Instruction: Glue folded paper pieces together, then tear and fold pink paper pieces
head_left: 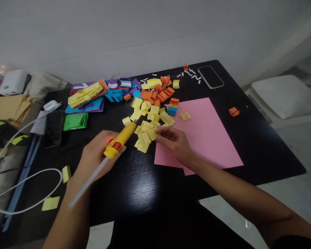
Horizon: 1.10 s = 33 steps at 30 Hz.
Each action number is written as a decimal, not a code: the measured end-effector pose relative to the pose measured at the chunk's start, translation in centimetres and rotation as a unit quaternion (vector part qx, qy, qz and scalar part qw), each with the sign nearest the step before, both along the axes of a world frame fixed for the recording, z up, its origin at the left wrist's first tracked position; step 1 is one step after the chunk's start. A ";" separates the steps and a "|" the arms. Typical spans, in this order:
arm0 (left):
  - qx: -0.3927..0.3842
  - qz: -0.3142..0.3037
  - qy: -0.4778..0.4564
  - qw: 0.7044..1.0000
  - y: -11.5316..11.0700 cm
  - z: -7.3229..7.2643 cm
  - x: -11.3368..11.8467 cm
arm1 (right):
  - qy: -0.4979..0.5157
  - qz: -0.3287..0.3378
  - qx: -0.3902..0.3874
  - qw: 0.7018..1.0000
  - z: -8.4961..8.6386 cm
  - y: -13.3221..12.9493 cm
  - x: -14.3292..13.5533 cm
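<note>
Item 1, glue gun (pixel 120 140): we hold it in our left hand (pixel 97 157), fingers wrapped around the yellow body, the clear glue stick trailing back toward 7 o'clock. The nozzle points toward 1 o'clock and sits at the near edge of the yellow pile, which reads to us as a working grip, with the hot tip kept away from the fingers.

Item 2, yellow paper pieces (pixel 147 129): a loose heap of small folded squares at the centre of the black table (pixel 261 145). Our right hand (pixel 175 141) rests at the heap's 4 o'clock edge, fingers bent low and narrow, the fingertips pressing or pinching one piece; we cannot tell whether it is lifted. The hand seems to steady the piece so that the nozzle can reach it.

Item 3, pink sheet (pixel 209 135): flat, at 3 o'clock of the heap, partly under our right wrist; one yellow scrap lies on it. It likely serves as a base or a guard for the table.

Item 4, orange pieces (pixel 158 93) and a stack of mixed coloured paper (pixel 86 97): at 12 and 10 o'clock, sorted roughly by colour and kept within reach.

Item 5, phone (pixel 210 76): at 1 o'clock, set well apart from the paper.

Item 6, white cable (pixel 28 176): loops at 8 o'clock, clear of both hands.
</note>
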<state>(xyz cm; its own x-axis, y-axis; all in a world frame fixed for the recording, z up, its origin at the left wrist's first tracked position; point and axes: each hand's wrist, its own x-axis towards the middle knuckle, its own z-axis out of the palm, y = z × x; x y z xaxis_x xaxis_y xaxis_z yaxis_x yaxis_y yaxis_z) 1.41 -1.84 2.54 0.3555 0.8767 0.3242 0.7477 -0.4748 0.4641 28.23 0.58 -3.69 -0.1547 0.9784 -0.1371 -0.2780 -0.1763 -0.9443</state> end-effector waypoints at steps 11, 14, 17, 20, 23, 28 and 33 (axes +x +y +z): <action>-0.135 0.270 0.178 0.937 1.5 -2.1 -5.2 | -0.006 0.011 0.003 1.000 0.2 -0.2 -0.2; -0.160 0.265 0.228 0.923 1.7 -2.7 -5.4 | -0.011 0.015 0.011 1.000 0.0 -0.1 -0.2; -0.101 0.257 0.212 0.937 1.7 -2.2 -4.4 | -0.006 0.023 0.016 1.000 -0.1 -0.1 -0.3; 0.006 0.233 0.096 0.968 0.9 -1.1 -1.4 | -0.020 0.034 0.024 0.999 -0.1 -0.2 -0.3; 0.013 0.120 -0.041 0.992 -0.4 -0.9 2.7 | -0.052 0.044 0.041 0.997 0.0 -0.6 -0.5; -0.101 0.019 -0.135 0.985 -1.6 -2.9 6.4 | -0.086 0.072 0.076 0.991 0.2 -1.3 -0.6; -0.166 0.041 -0.198 0.965 -1.4 -3.6 6.4 | -0.101 0.076 0.092 0.988 0.2 -1.5 -0.7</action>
